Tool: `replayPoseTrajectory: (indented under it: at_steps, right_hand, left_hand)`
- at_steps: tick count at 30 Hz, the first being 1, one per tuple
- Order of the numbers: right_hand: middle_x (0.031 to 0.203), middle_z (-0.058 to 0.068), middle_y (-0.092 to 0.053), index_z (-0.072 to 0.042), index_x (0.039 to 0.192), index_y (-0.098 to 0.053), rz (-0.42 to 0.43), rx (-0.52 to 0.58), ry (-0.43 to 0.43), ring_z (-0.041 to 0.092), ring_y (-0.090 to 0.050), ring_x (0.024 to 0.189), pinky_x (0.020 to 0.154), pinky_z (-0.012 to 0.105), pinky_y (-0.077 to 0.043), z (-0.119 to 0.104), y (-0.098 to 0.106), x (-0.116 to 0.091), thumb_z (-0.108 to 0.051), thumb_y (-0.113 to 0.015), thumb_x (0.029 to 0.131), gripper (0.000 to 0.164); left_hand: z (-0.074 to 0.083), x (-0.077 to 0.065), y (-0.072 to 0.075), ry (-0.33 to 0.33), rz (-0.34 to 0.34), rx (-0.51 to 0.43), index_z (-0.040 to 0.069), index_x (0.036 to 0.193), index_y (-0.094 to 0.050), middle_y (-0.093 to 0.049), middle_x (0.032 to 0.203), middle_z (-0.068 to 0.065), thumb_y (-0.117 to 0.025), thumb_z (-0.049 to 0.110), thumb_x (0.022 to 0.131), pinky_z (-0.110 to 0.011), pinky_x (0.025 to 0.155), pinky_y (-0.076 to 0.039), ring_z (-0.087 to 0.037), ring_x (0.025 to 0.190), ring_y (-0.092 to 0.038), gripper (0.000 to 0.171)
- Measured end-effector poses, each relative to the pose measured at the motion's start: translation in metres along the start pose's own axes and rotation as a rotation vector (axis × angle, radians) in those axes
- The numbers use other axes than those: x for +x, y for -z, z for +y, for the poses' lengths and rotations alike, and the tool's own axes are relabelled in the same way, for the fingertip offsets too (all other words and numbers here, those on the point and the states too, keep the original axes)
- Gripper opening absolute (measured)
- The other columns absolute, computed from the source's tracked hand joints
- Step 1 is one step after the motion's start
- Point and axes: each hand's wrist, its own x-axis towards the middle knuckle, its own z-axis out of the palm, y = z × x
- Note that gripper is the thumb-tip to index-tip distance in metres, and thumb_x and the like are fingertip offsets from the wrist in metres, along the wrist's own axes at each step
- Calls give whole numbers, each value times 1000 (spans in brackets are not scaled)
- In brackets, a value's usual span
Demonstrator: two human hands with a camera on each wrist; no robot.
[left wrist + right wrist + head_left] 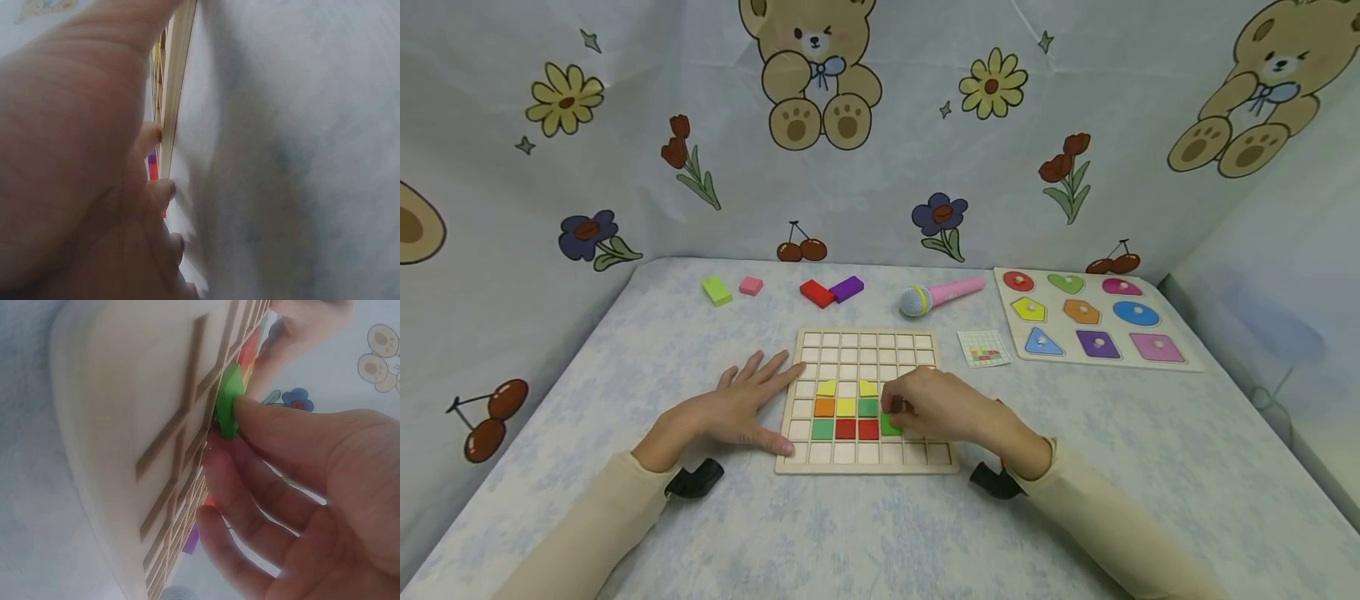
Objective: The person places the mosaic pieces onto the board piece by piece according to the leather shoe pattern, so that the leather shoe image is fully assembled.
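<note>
A wooden grid board (857, 463) lies flat on the table between both hands. My left hand (739, 407) rests with spread, straight fingers at its left edge, thumb and index fingertip touching the frame. My right hand (938, 404) pinches a green tile (229, 403) between thumb and fingers; the tile stands slightly tilted at a cell right of the red tiles. Colored tiles fill several cells: an orange tile (823, 407), a yellow tile (846, 407), teal tiles (822, 429), red tiles (846, 429) and two cut-cornered yellow pieces (826, 388). My right hand covers part of the board's right side.
Behind the board lie a lime block (717, 291), a pink block (751, 286), a red block (817, 293), a purple block (848, 288) and a toy microphone (940, 295). To the right are a small pattern card (983, 349) and a shape puzzle board (1052, 317).
</note>
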Motion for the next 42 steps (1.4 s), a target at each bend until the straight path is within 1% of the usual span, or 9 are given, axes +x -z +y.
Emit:
replayPoseTrajectory:
  at_steps: [10, 16, 20, 25, 30, 31, 34, 38, 42]
  right_hand:
    - [78, -15, -65, -20, 86, -72, -27, 23, 6, 2, -57, 72, 67, 22, -48, 0, -2, -3, -14, -74, 89, 8]
    - [88, -11, -68, -17, 95, -73, -69, 36, 40, 2, -59, 77, 71, 21, -51, 3, 1, -7, -10, -70, 89, 10]
    - [95, -10, -68, -17, 103, -72, -108, 44, 38, 5, -61, 83, 76, 23, -52, 7, 8, -12, -15, -72, 90, 14]
    - [102, -8, -69, -16, 111, -71, -134, 73, -36, 10, -62, 89, 80, 26, -53, 16, 19, -22, -19, -76, 90, 23]
    - [103, -7, -68, -14, 112, -70, -134, 94, -79, 10, -62, 90, 82, 31, -54, 27, 23, -35, -19, -79, 88, 27]
    - [102, -7, -68, -14, 112, -70, -131, 97, -77, 11, -62, 90, 82, 32, -54, 30, 24, -38, -18, -79, 87, 27]
    - [95, -8, -67, -16, 110, -69, -135, 89, -105, 10, -61, 85, 77, 28, -53, 40, 27, -48, -18, -80, 86, 26]
    - [86, -8, -63, -16, 103, -69, -156, 77, -172, 9, -57, 77, 69, 25, -50, 50, 34, -58, -18, -82, 84, 23]
    - [84, -5, -63, -15, 96, -67, -188, 59, -262, 10, -55, 75, 69, 26, -49, 54, 41, -63, -23, -86, 79, 26]
  left_hand:
    - [0, 2, -4, 4, -3, -9, 17, 162, -16, 0, 169, -17, -80, 66, 71, -76, 111, 2, -49, 151, 10, 121]
    - [0, 0, -6, 7, -6, -17, 17, 162, -16, 0, 169, -17, -81, 65, 71, -76, 112, 2, -49, 152, 10, 121]
    - [1, -1, -5, 4, -1, -10, 16, 162, -16, 0, 169, -18, -80, 65, 72, -76, 111, 1, -50, 151, 9, 121]
    - [1, -1, -3, 3, -1, -16, 17, 162, -15, 0, 169, -18, -81, 64, 72, -76, 111, 1, -50, 151, 9, 121]
    - [1, 1, -2, 9, -11, -6, 18, 162, -14, 0, 169, -17, -80, 66, 72, -75, 112, 2, -49, 151, 10, 122]
    - [1, 1, -2, 11, -13, -2, 18, 163, -14, 1, 169, -17, -79, 66, 72, -75, 112, 2, -49, 152, 10, 122]
    - [1, 1, 0, 11, -13, 8, 18, 163, -13, 1, 169, -17, -79, 66, 73, -75, 112, 2, -49, 152, 10, 121]
    - [2, 0, 2, 11, -11, 6, 18, 163, -13, 1, 169, -17, -79, 65, 73, -75, 112, 2, -49, 152, 10, 121]
    - [2, 0, 3, 18, -18, -9, 18, 163, -13, 2, 169, -17, -80, 65, 73, -74, 112, 3, -48, 152, 11, 121]
